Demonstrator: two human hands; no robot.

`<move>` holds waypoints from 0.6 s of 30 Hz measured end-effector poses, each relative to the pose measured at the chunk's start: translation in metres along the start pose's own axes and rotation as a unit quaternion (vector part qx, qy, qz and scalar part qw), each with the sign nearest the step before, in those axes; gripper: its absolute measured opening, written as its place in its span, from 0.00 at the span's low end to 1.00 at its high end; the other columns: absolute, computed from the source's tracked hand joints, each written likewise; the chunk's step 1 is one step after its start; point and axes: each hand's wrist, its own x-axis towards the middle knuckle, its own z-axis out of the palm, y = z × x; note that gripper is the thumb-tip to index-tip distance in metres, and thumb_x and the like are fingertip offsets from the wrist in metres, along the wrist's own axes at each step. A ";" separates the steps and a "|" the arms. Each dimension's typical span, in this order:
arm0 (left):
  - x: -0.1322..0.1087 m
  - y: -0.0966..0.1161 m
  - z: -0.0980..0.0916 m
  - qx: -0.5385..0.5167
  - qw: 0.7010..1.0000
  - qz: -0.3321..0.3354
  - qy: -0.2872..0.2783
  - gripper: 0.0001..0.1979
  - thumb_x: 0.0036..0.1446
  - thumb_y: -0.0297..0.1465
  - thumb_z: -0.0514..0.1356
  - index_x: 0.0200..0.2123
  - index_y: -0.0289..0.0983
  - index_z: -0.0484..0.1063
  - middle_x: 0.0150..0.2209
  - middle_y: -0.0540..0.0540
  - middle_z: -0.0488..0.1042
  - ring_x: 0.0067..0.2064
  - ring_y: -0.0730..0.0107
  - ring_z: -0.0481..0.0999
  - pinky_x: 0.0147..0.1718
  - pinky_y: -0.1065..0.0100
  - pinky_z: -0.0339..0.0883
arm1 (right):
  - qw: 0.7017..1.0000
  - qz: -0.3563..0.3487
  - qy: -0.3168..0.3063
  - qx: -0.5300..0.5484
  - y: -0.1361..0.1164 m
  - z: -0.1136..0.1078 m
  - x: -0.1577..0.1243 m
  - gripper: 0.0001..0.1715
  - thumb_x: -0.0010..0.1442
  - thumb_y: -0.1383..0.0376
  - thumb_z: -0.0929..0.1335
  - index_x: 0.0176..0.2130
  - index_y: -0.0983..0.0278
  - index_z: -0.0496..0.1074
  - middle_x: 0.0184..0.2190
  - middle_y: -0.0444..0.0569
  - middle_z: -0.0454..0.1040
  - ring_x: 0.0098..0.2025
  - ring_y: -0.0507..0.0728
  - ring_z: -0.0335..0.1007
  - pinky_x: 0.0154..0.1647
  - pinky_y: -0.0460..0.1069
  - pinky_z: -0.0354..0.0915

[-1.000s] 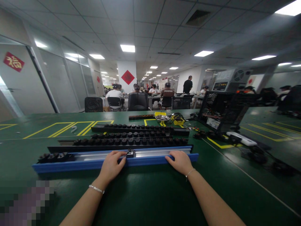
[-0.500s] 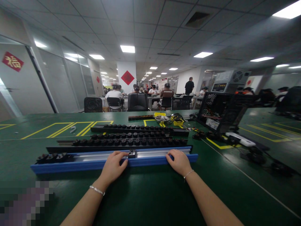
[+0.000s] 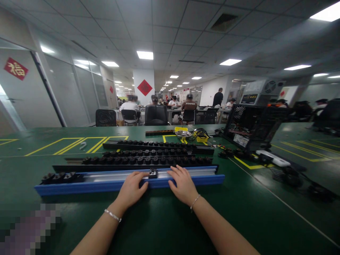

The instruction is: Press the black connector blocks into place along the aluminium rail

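Note:
A long blue channel (image 3: 90,190) with a silvery inner track lies crosswise on the table in front of me. Inside it sits a small black socket-like module (image 3: 153,173). My left hand (image 3: 132,187) rests over the channel's near wall, its fingertips touching the module's left side and its thumb stretched apart. To the right of the module, my right hand (image 3: 183,184) lies over the channel with fingers spread, apart from the module. Several round black modules (image 3: 60,177) stand at the channel's left end. Neither palm is visible.
Behind the channel, long black strips (image 3: 132,160) carry rows of round black modules. Farther back are a metal bowl (image 3: 183,134) and cables. An open computer case (image 3: 244,124) and a white power strip (image 3: 275,158) stand right. People sit at distant tables.
My right hand has moved left along the channel, towards the module. The module and my left hand have shifted slightly to the right.

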 end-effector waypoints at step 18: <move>0.001 0.004 0.009 0.014 1.000 0.026 -0.010 0.17 0.53 0.32 0.54 0.47 0.41 0.68 0.45 0.48 0.73 0.47 0.64 0.70 0.50 0.60 0.61 | 0.998 -0.024 -0.053 0.028 -0.030 0.012 0.007 0.29 0.58 0.57 0.61 0.59 0.50 0.56 0.59 0.46 0.59 0.60 0.59 0.51 0.61 0.63 0.37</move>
